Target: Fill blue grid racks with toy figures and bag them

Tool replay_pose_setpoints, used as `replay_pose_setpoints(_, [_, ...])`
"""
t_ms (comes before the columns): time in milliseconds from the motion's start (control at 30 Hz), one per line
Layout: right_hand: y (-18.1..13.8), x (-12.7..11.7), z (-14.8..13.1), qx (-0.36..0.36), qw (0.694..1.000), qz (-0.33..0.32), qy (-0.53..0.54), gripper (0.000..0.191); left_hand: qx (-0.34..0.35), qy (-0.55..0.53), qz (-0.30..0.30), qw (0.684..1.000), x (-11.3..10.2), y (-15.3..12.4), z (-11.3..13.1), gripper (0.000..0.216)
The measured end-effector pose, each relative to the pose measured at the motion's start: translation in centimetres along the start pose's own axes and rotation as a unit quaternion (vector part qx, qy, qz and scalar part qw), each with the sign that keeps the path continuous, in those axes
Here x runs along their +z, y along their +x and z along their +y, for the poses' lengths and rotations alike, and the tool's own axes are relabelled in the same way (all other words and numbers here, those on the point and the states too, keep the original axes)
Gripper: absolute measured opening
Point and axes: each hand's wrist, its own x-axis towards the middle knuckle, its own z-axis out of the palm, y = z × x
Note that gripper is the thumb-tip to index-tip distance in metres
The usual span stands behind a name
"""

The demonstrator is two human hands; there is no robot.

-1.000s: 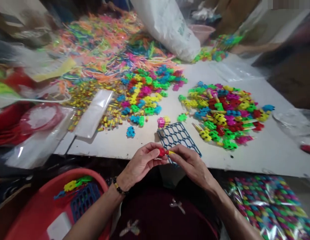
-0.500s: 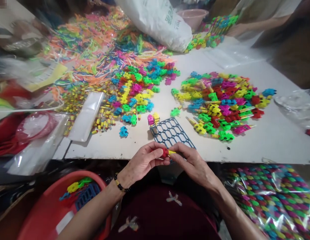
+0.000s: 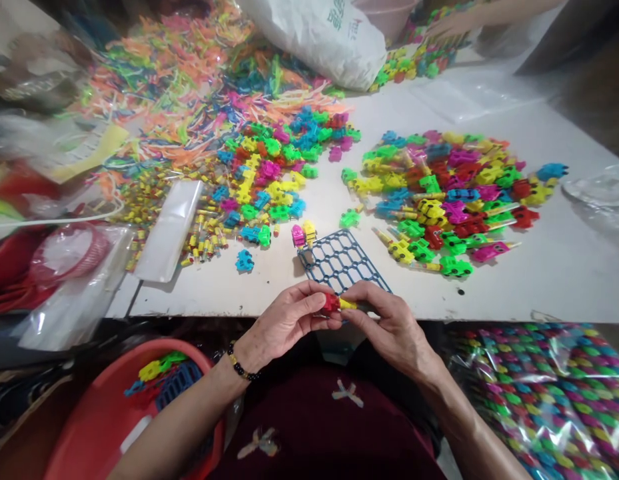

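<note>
Just past the table's front edge, my left hand grips a small red toy car between thumb and fingers. My right hand pinches a yellow tube-like piece that meets the car's right end. Beyond my hands lies a blue plastic grid, with a pink toy car and a yellow toy car at its far left corner. A blue toy car rests farther left. On the right is a heap of toy cars, several with pointed yellow sticks attached.
Small yellow tubes lie left, beside a stack of clear bags. Colourful strips and a white sack fill the back. A red basin stands lower left, wrapped toys lower right. Another person's hand is at upper right.
The view has shifted slightly. My right fingers have moved a little to the right along the yellow piece, and more of it shows. The other person's hand at upper right has moved.
</note>
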Motion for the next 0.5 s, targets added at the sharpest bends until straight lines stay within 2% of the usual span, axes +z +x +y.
replay_pose_setpoints(500, [-0.34, -0.25, 1.07, -0.042, 0.996, -0.039, -0.067, 0.008, -0.004, 0.039, 0.01, 0.999, -0.53, 0.59, -0.34, 0.034])
